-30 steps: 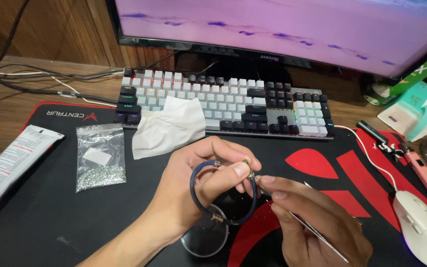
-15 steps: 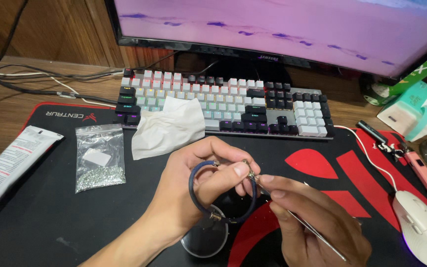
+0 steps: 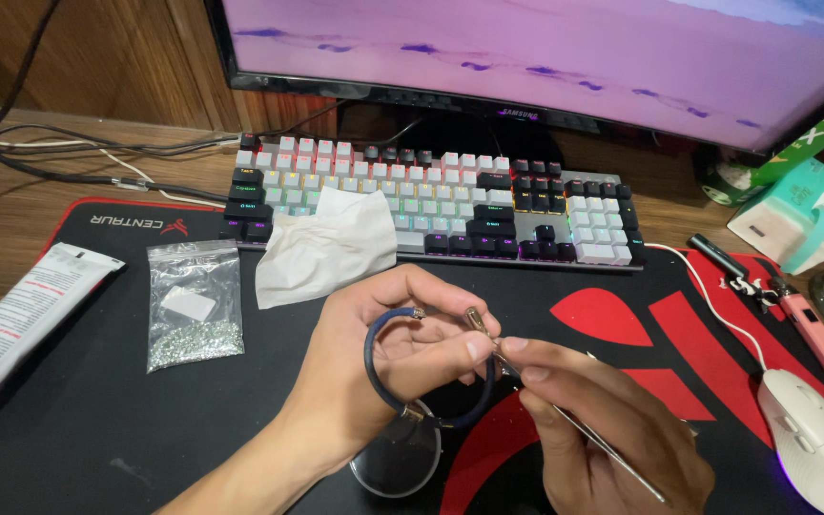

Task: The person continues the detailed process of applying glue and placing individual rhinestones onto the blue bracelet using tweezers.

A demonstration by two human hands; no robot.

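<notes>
My left hand (image 3: 388, 358) pinches a dark blue bracelet (image 3: 381, 377) that forms a ring with small metal ends at the top. My right hand (image 3: 603, 420) grips a thin metal tool (image 3: 612, 455) like a pen, its tip against the bracelet's metal end by my left thumb. Both hands hover over the black and red desk mat (image 3: 107, 420). Under them lies a small clear round dish (image 3: 395, 463).
A small plastic bag of tiny stones (image 3: 193, 305) and a white tube (image 3: 11, 319) lie on the left. A crumpled tissue (image 3: 321, 248) rests against the keyboard (image 3: 431, 195) below the monitor (image 3: 565, 57). A white mouse (image 3: 813, 434), pink gadget (image 3: 813, 329) and tissue box (image 3: 793, 215) sit at right.
The hands hold almost still; the tool tip has shifted slightly against the bracelet's metal end.
</notes>
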